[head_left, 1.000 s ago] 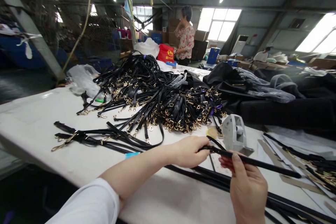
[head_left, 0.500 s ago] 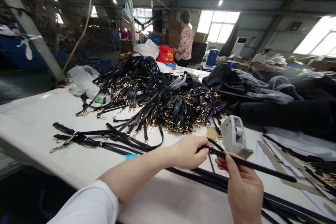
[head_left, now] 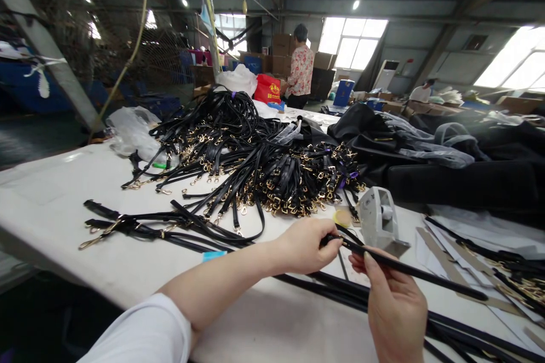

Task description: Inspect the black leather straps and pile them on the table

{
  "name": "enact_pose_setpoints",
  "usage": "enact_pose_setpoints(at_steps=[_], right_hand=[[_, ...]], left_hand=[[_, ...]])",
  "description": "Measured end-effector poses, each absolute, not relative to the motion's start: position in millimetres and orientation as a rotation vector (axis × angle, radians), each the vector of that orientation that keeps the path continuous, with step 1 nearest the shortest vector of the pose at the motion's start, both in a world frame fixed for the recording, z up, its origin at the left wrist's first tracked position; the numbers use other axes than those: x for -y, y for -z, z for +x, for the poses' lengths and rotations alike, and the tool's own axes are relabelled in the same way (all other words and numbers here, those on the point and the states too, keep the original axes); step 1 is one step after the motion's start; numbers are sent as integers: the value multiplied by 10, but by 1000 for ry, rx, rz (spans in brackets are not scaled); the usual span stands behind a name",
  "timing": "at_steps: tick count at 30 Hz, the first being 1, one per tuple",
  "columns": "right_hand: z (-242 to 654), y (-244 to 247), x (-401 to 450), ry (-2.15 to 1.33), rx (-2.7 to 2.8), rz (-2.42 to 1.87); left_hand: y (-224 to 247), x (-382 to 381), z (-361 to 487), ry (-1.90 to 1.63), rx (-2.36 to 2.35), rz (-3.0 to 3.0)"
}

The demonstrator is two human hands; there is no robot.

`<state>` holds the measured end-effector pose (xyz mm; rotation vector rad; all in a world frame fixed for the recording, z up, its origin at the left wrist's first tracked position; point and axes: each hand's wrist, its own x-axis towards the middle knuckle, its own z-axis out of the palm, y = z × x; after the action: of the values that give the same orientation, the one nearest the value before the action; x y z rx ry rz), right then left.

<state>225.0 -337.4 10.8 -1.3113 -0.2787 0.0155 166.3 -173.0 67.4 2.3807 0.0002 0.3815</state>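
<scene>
A narrow black strap [head_left: 430, 273] stretches between my two hands, its free end pointing right and down. My left hand [head_left: 309, 245] is closed around the strap near a small gold-coloured fitting, which its fingers partly cover. My right hand [head_left: 394, 298] pinches the same strap between thumb and fingers a little further right. Under both hands, more black straps [head_left: 336, 286] lie lengthwise on the white table [head_left: 264, 317]. Just beyond my left hand spreads a big pile of black straps [head_left: 289, 176] with gold clasps.
A grey-white tape dispenser [head_left: 378, 218] stands behind my right hand. Several straps with gold hooks [head_left: 114, 221] lie at left. Card strips [head_left: 443, 255] and more straps [head_left: 511, 278] are at right. Black material [head_left: 460, 181] is heaped behind. A person [head_left: 301, 68] stands beyond the table.
The strap has slid slightly to the right through my right hand, its free end now further right. My left hand now covers more of the gold fitting.
</scene>
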Motion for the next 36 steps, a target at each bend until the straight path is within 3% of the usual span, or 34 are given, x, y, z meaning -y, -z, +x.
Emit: enact_pose_setpoints(at_steps=[24,36], right_hand=[[2206,-68,3364,44,339,-1333],[2277,65,3323,176,676,-1481]], left_hand=[[-593,1802,1665,-473,-79,2354],[-553,1892,1650,-436,-148,2749]])
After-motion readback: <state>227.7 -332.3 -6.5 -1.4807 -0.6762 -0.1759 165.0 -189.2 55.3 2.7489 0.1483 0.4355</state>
